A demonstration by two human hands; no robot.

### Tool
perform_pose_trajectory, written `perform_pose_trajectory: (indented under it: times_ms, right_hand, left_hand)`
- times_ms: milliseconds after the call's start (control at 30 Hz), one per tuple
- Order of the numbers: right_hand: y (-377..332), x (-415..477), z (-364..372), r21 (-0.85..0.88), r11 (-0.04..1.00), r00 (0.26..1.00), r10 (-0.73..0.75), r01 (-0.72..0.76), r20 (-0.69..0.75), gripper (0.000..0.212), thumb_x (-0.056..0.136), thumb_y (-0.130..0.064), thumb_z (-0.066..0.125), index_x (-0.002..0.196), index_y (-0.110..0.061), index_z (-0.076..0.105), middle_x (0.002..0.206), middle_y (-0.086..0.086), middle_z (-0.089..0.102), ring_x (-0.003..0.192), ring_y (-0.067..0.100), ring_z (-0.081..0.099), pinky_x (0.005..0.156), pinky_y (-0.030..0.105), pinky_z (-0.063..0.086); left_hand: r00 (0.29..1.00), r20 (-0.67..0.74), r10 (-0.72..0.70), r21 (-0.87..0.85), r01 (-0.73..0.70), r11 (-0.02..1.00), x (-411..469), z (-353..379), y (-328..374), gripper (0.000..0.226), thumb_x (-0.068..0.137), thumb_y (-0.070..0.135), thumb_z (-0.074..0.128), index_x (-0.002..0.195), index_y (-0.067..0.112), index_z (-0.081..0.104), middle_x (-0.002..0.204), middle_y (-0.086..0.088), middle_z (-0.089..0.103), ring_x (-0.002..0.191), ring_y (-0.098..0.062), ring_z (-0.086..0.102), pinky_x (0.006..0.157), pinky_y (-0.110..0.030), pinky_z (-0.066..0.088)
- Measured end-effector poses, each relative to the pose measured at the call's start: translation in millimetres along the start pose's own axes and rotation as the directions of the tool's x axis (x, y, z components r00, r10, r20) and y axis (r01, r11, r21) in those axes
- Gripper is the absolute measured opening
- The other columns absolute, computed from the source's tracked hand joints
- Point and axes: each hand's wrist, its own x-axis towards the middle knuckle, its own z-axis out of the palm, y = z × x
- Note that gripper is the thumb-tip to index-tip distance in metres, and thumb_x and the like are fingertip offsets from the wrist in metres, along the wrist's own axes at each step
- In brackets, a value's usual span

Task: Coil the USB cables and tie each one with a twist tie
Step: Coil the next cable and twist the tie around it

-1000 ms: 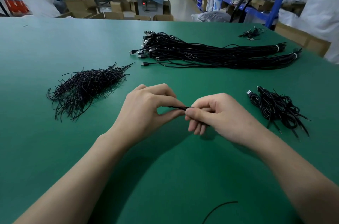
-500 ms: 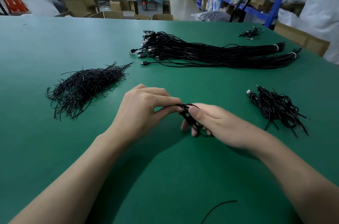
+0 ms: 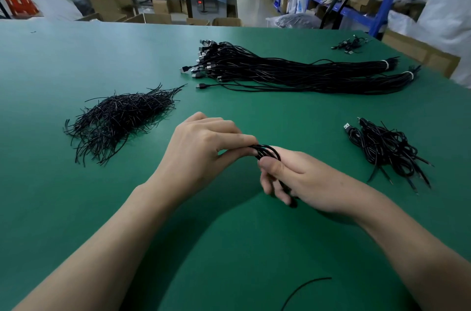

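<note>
1. The person worked at a green table [image 3: 76, 208], both hands meeting over its near middle. The right hand [image 3: 313, 178] was closed around a coiled USB cable [image 3: 267, 151], thumb pressed across the loops; the left hand [image 3: 201, 147] pinched the top of the same coil between thumb and forefinger.

2. Step in hand, as judged: gathering the loops into a tidy bundle before tying. No twist tie could be made out between the fingers; whether one was already in place could not be told.

3. To do this well, the right hand should keep the loops flat and even under the thumb, so none springs loose, while the left hand squares the top of the coil. The tie should then go round the coil's middle, snug but not biting the jacket.

4. Position relative to the grip: the coil's upper arc stood out between the two hands, just above the right thumb; its lower part ran down behind the right fingers and showed again at their tips.

5. Supplies: a pile of twist ties [image 3: 119, 117] lay to the left; a bundle of uncoiled USB cables [image 3: 293, 73] lay beyond; a heap of finished coils [image 3: 387, 147] lay to the right, well apart from the hands.
</note>
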Motion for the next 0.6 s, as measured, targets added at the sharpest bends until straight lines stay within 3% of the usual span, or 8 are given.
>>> perform_pose_trajectory:
  times_ms: [100,200,300,367,467,533,600]
  right_hand:
    - [-4.8,0.5,-1.0,-0.239,0.971,0.994,-0.038,0.013,-0.099,0.037,0.106,-0.046,0.036,0.085,-0.017,0.045,0.062,-0.008,0.049,0.053,0.013,0.040,0.054,0.034,0.035]
    - [-8.5,1.6,-2.7,-0.646,0.760,0.979,-0.074,-0.067,-0.188,0.034,0.104,-0.051,0.032,0.086,-0.022,0.036,0.063,-0.007,0.045,0.059,0.019,0.048,0.058,0.040,0.036]
    - [-7.5,2.9,-3.0,-0.821,0.552,0.961,-0.115,-0.147,-0.250,0.031,0.105,-0.052,0.027,0.090,-0.024,0.030,0.069,-0.007,0.044,0.065,0.024,0.048,0.059,0.040,0.036]
    - [-5.7,5.4,-0.5,-0.859,0.484,0.950,-0.154,-0.166,-0.271,0.031,0.105,-0.051,0.026,0.091,-0.024,0.029,0.074,-0.006,0.045,0.065,0.025,0.048,0.058,0.039,0.031]
    - [-5.3,9.7,8.5,-0.876,0.458,0.949,-0.183,-0.150,-0.258,0.020,0.107,-0.038,0.036,0.094,-0.024,0.034,0.083,-0.004,0.056,0.073,0.028,0.061,0.057,0.037,0.028]
    - [-7.2,11.4,13.4,-0.887,0.437,0.953,-0.174,-0.152,-0.249,0.011,0.104,-0.024,0.043,0.096,-0.025,0.036,0.091,-0.003,0.061,0.077,0.026,0.064,0.058,0.035,0.029]
    - [-7.7,11.6,14.7,-0.894,0.420,0.954,-0.171,-0.157,-0.248,0.017,0.103,-0.021,0.044,0.092,-0.024,0.031,0.093,-0.003,0.062,0.077,0.026,0.062,0.058,0.035,0.028]
  left_hand:
    - [1.000,-0.011,-0.011,-0.005,0.011,1.000,-0.1,-0.2,0.4,0.015,0.093,0.038,0.069,0.094,0.027,0.080,0.079,0.011,0.069,0.069,-0.015,0.063,0.064,-0.041,0.043]
    - [0.992,0.115,-0.046,0.060,0.039,0.997,2.3,-4.4,1.6,0.020,0.096,0.045,0.064,0.103,0.034,0.079,0.098,0.012,0.072,0.085,-0.017,0.063,0.072,-0.040,0.044]
    - [0.903,0.372,-0.216,0.291,0.107,0.951,4.3,-10.2,1.0,0.052,0.095,0.065,0.029,0.128,0.047,0.065,0.142,0.012,0.055,0.125,-0.018,0.048,0.100,-0.039,0.037]
    - [0.858,0.429,-0.281,0.341,0.135,0.930,7.4,-13.8,3.1,0.068,0.092,0.066,0.012,0.142,0.045,0.052,0.153,0.010,0.043,0.136,-0.017,0.038,0.109,-0.038,0.030]
    - [0.818,0.508,-0.270,0.173,0.211,0.962,13.4,-7.9,14.2,0.072,0.093,0.062,0.013,0.147,0.032,0.050,0.143,0.006,0.053,0.131,-0.017,0.047,0.109,-0.036,0.036]
    - [0.751,0.603,-0.268,0.039,0.308,0.951,13.2,1.4,21.0,0.060,0.099,0.056,0.022,0.135,0.026,0.058,0.123,0.003,0.061,0.118,-0.017,0.055,0.103,-0.038,0.042]
    - [0.706,0.650,-0.282,-0.002,0.373,0.928,10.2,9.7,21.9,0.048,0.103,0.049,0.027,0.117,0.020,0.063,0.108,0.001,0.063,0.106,-0.018,0.057,0.097,-0.040,0.044]
